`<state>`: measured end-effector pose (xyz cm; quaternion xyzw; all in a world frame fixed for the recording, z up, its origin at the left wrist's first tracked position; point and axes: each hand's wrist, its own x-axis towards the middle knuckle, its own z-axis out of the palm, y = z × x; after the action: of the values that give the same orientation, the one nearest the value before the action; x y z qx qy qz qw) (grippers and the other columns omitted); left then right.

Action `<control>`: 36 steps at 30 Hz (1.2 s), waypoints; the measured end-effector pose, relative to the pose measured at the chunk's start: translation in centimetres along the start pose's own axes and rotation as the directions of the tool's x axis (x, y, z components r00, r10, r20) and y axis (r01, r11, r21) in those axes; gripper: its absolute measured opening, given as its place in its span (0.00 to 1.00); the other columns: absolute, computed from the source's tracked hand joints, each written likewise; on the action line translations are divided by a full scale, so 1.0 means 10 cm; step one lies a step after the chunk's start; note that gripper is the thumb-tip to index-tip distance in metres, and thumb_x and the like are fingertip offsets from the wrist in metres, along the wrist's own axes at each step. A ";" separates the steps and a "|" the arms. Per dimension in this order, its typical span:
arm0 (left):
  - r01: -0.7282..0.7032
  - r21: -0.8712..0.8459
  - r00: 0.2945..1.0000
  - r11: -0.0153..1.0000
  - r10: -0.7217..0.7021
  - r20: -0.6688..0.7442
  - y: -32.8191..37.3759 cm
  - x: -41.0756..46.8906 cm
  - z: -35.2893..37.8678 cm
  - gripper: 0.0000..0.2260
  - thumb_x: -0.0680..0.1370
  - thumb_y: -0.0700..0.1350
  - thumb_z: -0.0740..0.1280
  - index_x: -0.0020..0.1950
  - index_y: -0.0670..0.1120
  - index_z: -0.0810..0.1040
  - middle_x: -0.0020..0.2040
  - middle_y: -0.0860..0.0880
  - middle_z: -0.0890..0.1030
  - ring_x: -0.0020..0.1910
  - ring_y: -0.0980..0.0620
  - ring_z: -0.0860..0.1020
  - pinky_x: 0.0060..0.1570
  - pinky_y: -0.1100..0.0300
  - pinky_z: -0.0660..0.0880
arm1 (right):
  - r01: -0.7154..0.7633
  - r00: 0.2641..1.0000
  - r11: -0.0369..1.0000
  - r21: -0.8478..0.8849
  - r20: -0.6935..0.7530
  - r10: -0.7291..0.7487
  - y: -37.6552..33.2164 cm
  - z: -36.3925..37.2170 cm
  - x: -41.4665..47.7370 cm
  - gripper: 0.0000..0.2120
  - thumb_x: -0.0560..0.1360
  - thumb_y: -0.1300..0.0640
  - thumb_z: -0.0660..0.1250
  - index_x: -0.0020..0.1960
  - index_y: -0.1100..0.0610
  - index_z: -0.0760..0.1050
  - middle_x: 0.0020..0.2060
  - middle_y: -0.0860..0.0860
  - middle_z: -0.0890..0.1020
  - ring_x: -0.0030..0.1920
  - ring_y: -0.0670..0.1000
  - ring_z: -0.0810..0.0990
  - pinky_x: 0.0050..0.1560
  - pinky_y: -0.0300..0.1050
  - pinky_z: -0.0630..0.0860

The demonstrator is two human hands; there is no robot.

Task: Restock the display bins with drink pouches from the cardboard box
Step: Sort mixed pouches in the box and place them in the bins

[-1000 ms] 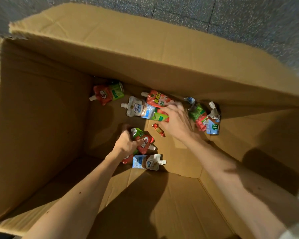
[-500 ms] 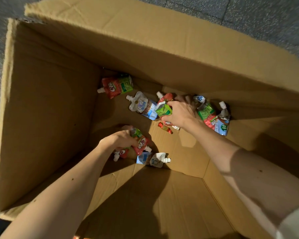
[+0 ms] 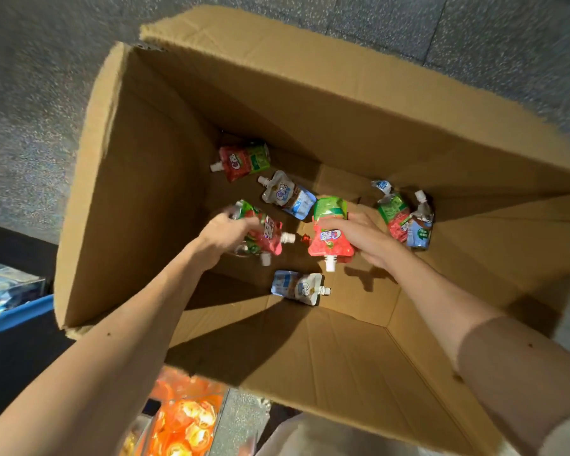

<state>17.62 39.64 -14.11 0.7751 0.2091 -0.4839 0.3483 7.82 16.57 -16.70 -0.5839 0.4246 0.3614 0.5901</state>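
Head view, down into a large brown cardboard box (image 3: 145, 209): right grip (image 3: 362, 240) closed around a red-and-green spouted drink pouch (image 3: 329, 232), spout pointing down; left grip (image 3: 224, 236) clutching a blurred bunch of red-and-green pouches (image 3: 269, 233). Lying loose on the box floor: white-and-blue pouches (image 3: 288, 195), another red-and-green pouch (image 3: 242, 161). Blue bin edge (image 3: 14, 315) just beside the box.

Grey speckled floor (image 3: 30, 93) spreads across the top and left, with thin tile seams (image 3: 441, 31) crossing it at the upper right. Against the far left edge lie glossy blue-and-white packets (image 3: 0, 286), blurred. Shiny orange packets (image 3: 186, 419) are heaped at the bottom edge. A tiny red-wrapped sweet (image 3: 305, 238) shows near the middle, too small to read.
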 end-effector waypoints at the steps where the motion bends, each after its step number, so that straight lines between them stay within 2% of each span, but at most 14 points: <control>1: -0.012 -0.101 1.000 0.995 0.012 -0.005 0.02 -0.11 -0.04 0.12 0.74 0.47 0.73 0.54 0.46 0.76 0.53 0.43 0.84 0.48 0.47 0.83 0.53 0.51 0.81 | 0.010 1.000 0.998 0.067 0.009 -0.011 -0.01 0.03 -0.12 0.21 0.71 0.48 0.76 0.59 0.57 0.78 0.45 0.53 0.86 0.42 0.50 0.86 0.38 0.45 0.81; 2: -0.036 -0.209 0.999 0.977 0.036 -0.007 0.05 -0.26 -0.08 0.12 0.74 0.45 0.73 0.55 0.45 0.77 0.53 0.42 0.84 0.48 0.46 0.84 0.50 0.51 0.82 | 0.023 1.000 0.990 0.140 0.017 -0.026 -0.03 0.06 -0.26 0.19 0.72 0.49 0.74 0.59 0.58 0.78 0.44 0.53 0.86 0.41 0.51 0.85 0.36 0.43 0.79; 4: -0.096 -0.413 0.995 0.906 0.096 -0.021 0.09 -0.61 -0.19 0.13 0.74 0.42 0.72 0.57 0.44 0.77 0.55 0.41 0.83 0.50 0.46 0.84 0.44 0.51 0.82 | 0.083 0.996 0.963 0.258 0.015 -0.090 -0.08 0.14 -0.55 0.13 0.74 0.53 0.71 0.55 0.58 0.79 0.39 0.54 0.86 0.41 0.54 0.84 0.44 0.49 0.78; 7: -0.166 -0.658 0.982 0.735 0.187 -0.039 0.05 -1.20 -0.41 0.17 0.75 0.43 0.70 0.63 0.43 0.75 0.57 0.41 0.83 0.54 0.44 0.83 0.47 0.48 0.82 | 0.169 0.982 0.934 0.314 0.024 -0.186 -0.20 0.32 -1.08 0.08 0.75 0.58 0.68 0.52 0.60 0.78 0.36 0.55 0.84 0.37 0.56 0.84 0.53 0.60 0.77; 10: -0.263 -0.786 0.936 0.560 0.345 -0.068 -0.10 -1.96 -0.64 0.08 0.78 0.44 0.64 0.54 0.45 0.78 0.47 0.46 0.85 0.47 0.48 0.83 0.50 0.51 0.79 | 0.275 0.954 0.927 0.255 0.047 -0.296 -0.29 0.62 -1.62 0.17 0.74 0.57 0.68 0.58 0.66 0.77 0.37 0.58 0.82 0.34 0.56 0.83 0.50 0.61 0.76; 12: -0.310 -0.856 0.889 0.414 0.445 -0.107 -0.31 -2.54 -0.77 0.06 0.78 0.44 0.61 0.47 0.46 0.78 0.42 0.47 0.84 0.43 0.48 0.82 0.46 0.53 0.78 | 0.378 0.910 0.891 0.250 0.075 -0.407 -0.33 0.93 -2.07 0.15 0.75 0.59 0.67 0.57 0.68 0.76 0.37 0.60 0.82 0.33 0.57 0.83 0.44 0.56 0.79; 16: -0.344 -0.924 0.831 0.165 0.511 -0.218 -0.99 -3.60 -1.02 0.11 0.72 0.46 0.65 0.51 0.43 0.79 0.48 0.44 0.83 0.45 0.45 0.82 0.45 0.53 0.80 | 0.541 0.776 0.780 0.314 0.170 -0.607 -0.29 1.72 -3.02 0.08 0.79 0.61 0.62 0.48 0.65 0.78 0.31 0.58 0.80 0.26 0.53 0.80 0.27 0.43 0.77; 20: -0.425 -0.903 0.750 -0.056 0.537 -0.386 -1.77 -4.62 -1.35 0.14 0.73 0.48 0.64 0.52 0.40 0.79 0.46 0.41 0.83 0.41 0.44 0.82 0.44 0.54 0.80 | 0.618 0.559 0.658 0.430 0.348 -0.753 -0.17 2.55 -3.88 0.09 0.76 0.55 0.70 0.42 0.60 0.77 0.30 0.53 0.78 0.27 0.51 0.77 0.28 0.44 0.74; 22: -0.471 -0.870 0.702 -0.146 0.535 -0.470 -2.11 -5.05 -1.47 0.12 0.75 0.48 0.61 0.48 0.41 0.80 0.44 0.42 0.83 0.37 0.45 0.83 0.39 0.56 0.81 | 0.654 0.432 0.621 0.432 0.460 -0.776 -0.13 2.95 -4.33 0.18 0.67 0.46 0.78 0.43 0.58 0.78 0.32 0.51 0.77 0.28 0.50 0.76 0.31 0.46 0.73; 25: -0.572 -0.803 0.658 -0.170 0.489 -0.573 -2.57 -5.62 -1.64 0.13 0.72 0.47 0.62 0.40 0.43 0.85 0.43 0.44 0.84 0.39 0.47 0.83 0.37 0.58 0.80 | 0.720 0.299 0.551 0.422 0.528 -0.795 -0.02 3.57 -4.96 0.22 0.60 0.42 0.82 0.43 0.57 0.81 0.35 0.54 0.79 0.31 0.51 0.78 0.33 0.45 0.78; 28: -0.658 -0.741 0.647 -0.130 0.407 -0.645 -2.96 -6.08 -1.81 0.20 0.78 0.48 0.58 0.35 0.43 0.84 0.34 0.47 0.82 0.29 0.51 0.80 0.27 0.64 0.76 | 0.807 0.191 0.451 0.381 0.553 -0.811 0.09 4.09 -5.47 0.20 0.68 0.46 0.75 0.50 0.60 0.78 0.35 0.51 0.82 0.30 0.48 0.80 0.30 0.42 0.78; 30: -0.705 -0.702 0.646 -0.103 0.314 -0.695 -3.22 -6.33 -1.88 0.19 0.79 0.51 0.58 0.41 0.41 0.83 0.35 0.46 0.81 0.29 0.50 0.80 0.28 0.64 0.76 | 0.858 0.065 0.363 0.363 0.625 -0.778 0.18 4.40 -5.74 0.09 0.73 0.54 0.71 0.49 0.58 0.77 0.31 0.45 0.82 0.28 0.41 0.79 0.30 0.36 0.76; 32: -0.756 -0.649 0.620 -0.081 0.231 -0.750 -3.46 -6.55 -1.95 0.17 0.78 0.53 0.61 0.49 0.40 0.81 0.39 0.44 0.82 0.35 0.47 0.81 0.34 0.60 0.78 | 0.900 -0.014 0.277 0.338 0.657 -0.754 0.28 4.66 -5.99 0.13 0.69 0.53 0.74 0.50 0.56 0.78 0.36 0.45 0.85 0.35 0.41 0.82 0.37 0.36 0.78; 36: -0.824 -0.565 0.563 -0.046 0.047 -0.825 -3.94 -6.92 -1.96 0.12 0.75 0.55 0.68 0.47 0.47 0.80 0.34 0.48 0.81 0.28 0.53 0.79 0.26 0.64 0.74 | 0.897 -0.078 0.272 0.349 0.730 -0.679 0.47 5.10 -6.36 0.17 0.64 0.53 0.80 0.50 0.56 0.81 0.44 0.50 0.87 0.44 0.49 0.85 0.46 0.45 0.81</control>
<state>-27.29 81.47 40.30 0.4817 0.2693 0.1937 0.8111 -16.51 72.06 38.02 -0.5563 -0.3642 0.2007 0.7195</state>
